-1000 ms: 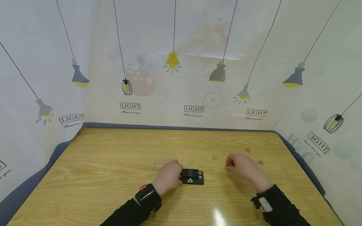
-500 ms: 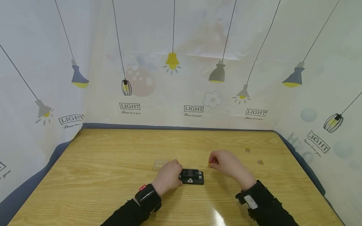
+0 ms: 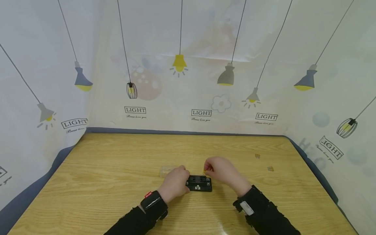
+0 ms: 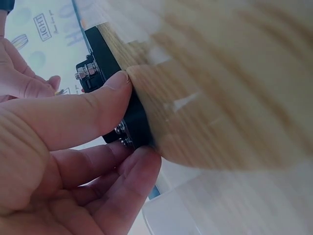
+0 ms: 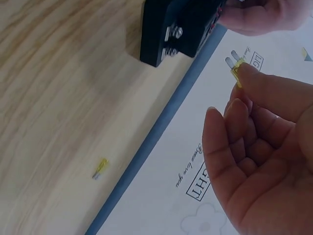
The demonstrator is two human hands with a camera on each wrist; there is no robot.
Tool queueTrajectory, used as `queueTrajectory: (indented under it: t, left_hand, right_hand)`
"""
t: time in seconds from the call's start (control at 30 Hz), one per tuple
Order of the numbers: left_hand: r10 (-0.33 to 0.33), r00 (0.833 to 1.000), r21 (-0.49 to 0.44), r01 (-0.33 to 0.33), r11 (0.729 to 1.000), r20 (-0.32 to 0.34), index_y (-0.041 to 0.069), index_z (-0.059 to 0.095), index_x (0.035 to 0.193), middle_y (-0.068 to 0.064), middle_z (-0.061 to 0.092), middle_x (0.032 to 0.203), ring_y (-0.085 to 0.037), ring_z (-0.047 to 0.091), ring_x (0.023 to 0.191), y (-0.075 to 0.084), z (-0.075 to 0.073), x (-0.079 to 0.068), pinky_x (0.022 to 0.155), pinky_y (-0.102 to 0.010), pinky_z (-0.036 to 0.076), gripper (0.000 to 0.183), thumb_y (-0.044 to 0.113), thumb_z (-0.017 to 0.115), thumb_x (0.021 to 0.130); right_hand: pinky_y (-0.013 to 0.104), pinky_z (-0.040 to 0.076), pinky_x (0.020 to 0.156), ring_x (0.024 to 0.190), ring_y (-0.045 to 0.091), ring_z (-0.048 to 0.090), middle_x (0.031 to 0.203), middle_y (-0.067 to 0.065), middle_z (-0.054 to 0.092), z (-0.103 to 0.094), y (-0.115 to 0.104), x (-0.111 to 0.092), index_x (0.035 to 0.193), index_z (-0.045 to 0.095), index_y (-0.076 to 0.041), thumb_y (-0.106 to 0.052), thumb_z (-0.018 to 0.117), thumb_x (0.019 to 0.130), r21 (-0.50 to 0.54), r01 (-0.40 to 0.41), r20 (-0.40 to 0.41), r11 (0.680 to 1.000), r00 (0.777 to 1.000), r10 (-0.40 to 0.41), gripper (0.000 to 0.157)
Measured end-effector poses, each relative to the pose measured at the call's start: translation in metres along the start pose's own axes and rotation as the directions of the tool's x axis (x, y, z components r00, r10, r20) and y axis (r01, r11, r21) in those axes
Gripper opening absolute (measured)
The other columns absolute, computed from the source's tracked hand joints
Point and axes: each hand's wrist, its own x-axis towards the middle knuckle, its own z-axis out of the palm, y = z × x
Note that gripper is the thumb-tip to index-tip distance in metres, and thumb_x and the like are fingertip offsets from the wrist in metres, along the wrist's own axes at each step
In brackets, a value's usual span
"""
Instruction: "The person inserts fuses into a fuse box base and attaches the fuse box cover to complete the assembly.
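Clamping a black block [image 3: 201,184] between thumb and fingers, a person's left hand [image 3: 174,184] is holding it by its left end at the lower centre of the head view; metal bolts [image 4: 88,71] are showing on the block in the left wrist view; the right hand [image 3: 221,169] is pinching a small yellow piece [image 5: 235,73] between thumb and finger, just beyond the block's upper right corner in the head view; in the upper right of the right wrist view, its two metal prongs [image 5: 230,62] are pointing towards the top left, and it is being held apart from the block; a second yellow piece [image 5: 101,168] is lying on the wooden table [image 3: 117,163] in the lower left of that view; a clear box [image 3: 166,171] is resting just beside the left hand, to its upper left in the head view; two small tan pieces [image 3: 257,156] are lying apart from each other, to the right of the right hand; a pale backdrop [image 3: 173,122] printed with lamps is filling the upper part of the frame.
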Motion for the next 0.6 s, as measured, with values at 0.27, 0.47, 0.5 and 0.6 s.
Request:
queueTrajectory:
  t: [0.27,0.47,0.5,0.6]
  left_hand:
    - [0.006,1.000,-0.002,-0.006,1.000,0.006,0.008,0.064,0.085,0.000,0.049,0.080,-0.010,0.047,0.067,0.000,-0.002,0.000,0.062,-0.026,0.044,0.033,0.025,0.081,0.062]
    - [0.009,1.000,-0.003,-0.009,1.000,-0.002,0.009,0.064,0.085,0.001,0.049,0.079,-0.010,0.046,0.066,0.000,-0.002,0.000,0.061,-0.026,0.045,0.033,0.025,0.081,0.062]
    - [0.012,1.000,-0.003,-0.012,1.000,-0.005,0.009,0.064,0.084,0.001,0.049,0.079,-0.010,0.046,0.066,0.001,-0.002,-0.001,0.061,-0.026,0.045,0.033,0.025,0.081,0.062]
    - [0.019,1.000,0.003,-0.019,1.000,-0.010,0.009,0.064,0.084,0.001,0.049,0.080,-0.010,0.047,0.066,0.001,-0.003,-0.001,0.062,-0.026,0.045,0.033,0.025,0.081,0.062]
  right_hand:
    - [0.027,0.043,0.060,0.062,0.007,0.047,0.071,-0.009,0.053,0.008,-0.010,0.007,0.080,0.061,-0.017,-0.014,0.066,0.080,-0.022,0.035,0.014,0.999,0.999,-0.034,0.006]
    - [0.026,0.043,0.060,0.062,0.007,0.047,0.072,-0.009,0.053,0.012,-0.015,0.012,0.081,0.060,-0.017,-0.016,0.067,0.081,-0.008,0.043,0.018,0.999,0.999,-0.042,0.006]
    - [0.026,0.043,0.060,0.062,0.008,0.047,0.072,-0.008,0.053,0.013,-0.016,0.013,0.081,0.060,-0.016,-0.016,0.067,0.081,-0.007,0.047,0.017,0.999,0.999,-0.047,0.006]
    - [0.026,0.043,0.061,0.063,0.008,0.047,0.073,-0.008,0.053,0.015,-0.017,0.015,0.081,0.061,-0.016,-0.015,0.067,0.081,-0.006,0.060,0.011,0.998,0.998,-0.060,0.006]
